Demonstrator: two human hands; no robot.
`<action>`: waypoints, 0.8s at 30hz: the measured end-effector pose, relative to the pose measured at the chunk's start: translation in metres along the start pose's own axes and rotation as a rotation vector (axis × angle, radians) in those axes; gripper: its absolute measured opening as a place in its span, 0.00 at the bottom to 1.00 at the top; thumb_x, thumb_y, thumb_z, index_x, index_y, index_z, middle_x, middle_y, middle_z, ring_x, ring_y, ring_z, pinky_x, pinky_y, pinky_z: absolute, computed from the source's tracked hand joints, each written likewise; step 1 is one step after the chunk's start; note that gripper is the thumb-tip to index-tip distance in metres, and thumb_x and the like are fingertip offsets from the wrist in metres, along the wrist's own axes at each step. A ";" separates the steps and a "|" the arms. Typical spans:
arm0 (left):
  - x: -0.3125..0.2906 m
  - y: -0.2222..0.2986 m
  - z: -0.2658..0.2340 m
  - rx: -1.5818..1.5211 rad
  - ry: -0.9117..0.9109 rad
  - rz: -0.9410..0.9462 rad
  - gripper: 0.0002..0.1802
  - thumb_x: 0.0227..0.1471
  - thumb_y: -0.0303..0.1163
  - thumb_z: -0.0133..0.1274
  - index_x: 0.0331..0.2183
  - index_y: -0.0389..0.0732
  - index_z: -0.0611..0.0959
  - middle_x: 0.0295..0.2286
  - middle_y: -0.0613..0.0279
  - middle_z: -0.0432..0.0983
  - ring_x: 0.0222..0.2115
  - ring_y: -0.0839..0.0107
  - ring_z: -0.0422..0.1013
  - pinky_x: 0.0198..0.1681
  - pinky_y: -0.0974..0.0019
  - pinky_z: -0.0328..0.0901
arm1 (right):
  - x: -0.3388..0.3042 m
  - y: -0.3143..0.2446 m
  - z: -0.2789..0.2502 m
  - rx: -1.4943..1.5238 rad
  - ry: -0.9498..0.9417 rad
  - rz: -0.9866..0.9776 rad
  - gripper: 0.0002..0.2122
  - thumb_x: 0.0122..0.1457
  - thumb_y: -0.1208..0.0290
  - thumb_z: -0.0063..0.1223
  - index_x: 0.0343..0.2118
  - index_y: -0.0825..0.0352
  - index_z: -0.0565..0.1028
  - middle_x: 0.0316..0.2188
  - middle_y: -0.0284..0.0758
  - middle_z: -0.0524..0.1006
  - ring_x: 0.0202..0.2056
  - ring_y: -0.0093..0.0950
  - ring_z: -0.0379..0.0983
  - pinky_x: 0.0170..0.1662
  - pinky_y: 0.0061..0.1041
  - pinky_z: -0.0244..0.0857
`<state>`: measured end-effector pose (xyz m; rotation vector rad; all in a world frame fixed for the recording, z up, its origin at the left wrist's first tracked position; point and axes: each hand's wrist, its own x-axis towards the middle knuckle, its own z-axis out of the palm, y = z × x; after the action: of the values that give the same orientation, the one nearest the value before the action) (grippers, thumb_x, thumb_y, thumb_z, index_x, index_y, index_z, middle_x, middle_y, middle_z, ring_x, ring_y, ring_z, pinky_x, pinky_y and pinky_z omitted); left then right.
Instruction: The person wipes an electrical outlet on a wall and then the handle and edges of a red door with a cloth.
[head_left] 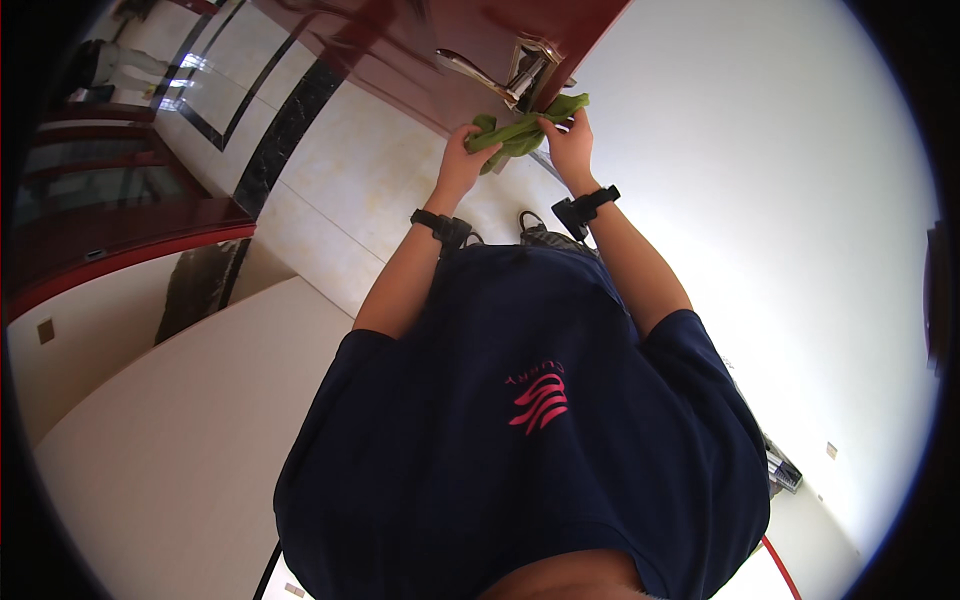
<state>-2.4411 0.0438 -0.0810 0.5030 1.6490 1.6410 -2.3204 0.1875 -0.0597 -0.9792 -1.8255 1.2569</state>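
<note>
A green cloth (520,132) is stretched, bunched up, between my two hands just below a door's metal handle. My left hand (461,164) grips its left end, fingers closed on the fabric. Its right end is pinched in my right hand (570,148), with a bit of cloth sticking up past the fingers. The silver lever handle (475,68) juts out to the left from its plate on the dark red door (390,50). The cloth lies close to the lock plate and the door's edge; whether it touches them I cannot tell. Each wrist wears a black strapped device.
To the right rises a white wall (760,190). Pale floor tiles (345,170) with a black border strip (290,135) extend to the left. A red-framed glass door or window (110,190) stands far left. At the upper left a person (130,68) shows partly.
</note>
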 end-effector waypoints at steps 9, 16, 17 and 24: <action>-0.014 0.036 0.009 0.315 0.425 0.750 0.21 0.44 0.15 0.53 0.42 0.38 0.70 0.40 0.57 0.58 0.40 0.64 0.62 0.45 0.69 0.61 | -0.031 -0.035 -0.011 0.165 0.105 -0.361 0.14 0.50 0.77 0.60 0.39 0.69 0.69 0.34 0.40 0.73 0.33 0.33 0.71 0.37 0.28 0.65; 0.019 0.073 0.029 0.066 0.393 0.810 0.27 0.48 0.17 0.50 0.51 0.38 0.69 0.45 0.56 0.65 0.46 0.64 0.64 0.51 0.67 0.59 | -0.028 -0.081 -0.021 0.100 0.065 -0.680 0.14 0.46 0.79 0.61 0.37 0.70 0.72 0.39 0.43 0.70 0.38 0.43 0.68 0.40 0.35 0.64; 0.025 0.083 0.027 0.068 0.397 0.825 0.27 0.48 0.17 0.50 0.51 0.38 0.69 0.45 0.56 0.65 0.46 0.64 0.64 0.51 0.67 0.59 | -0.020 -0.093 -0.016 -0.051 0.046 -0.777 0.15 0.45 0.79 0.61 0.37 0.70 0.72 0.41 0.45 0.69 0.39 0.45 0.67 0.41 0.36 0.64; 0.048 0.090 0.021 -0.101 0.088 0.551 0.21 0.53 0.20 0.49 0.49 0.40 0.70 0.44 0.61 0.71 0.44 0.71 0.68 0.47 0.70 0.64 | 0.000 -0.103 0.008 -0.295 -0.186 -0.717 0.25 0.45 0.79 0.57 0.50 0.66 0.67 0.44 0.48 0.69 0.43 0.48 0.68 0.45 0.40 0.66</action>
<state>-2.4775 0.1023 -0.0026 0.9031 1.5629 2.1553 -2.3470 0.1592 0.0364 -0.2793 -2.2613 0.6595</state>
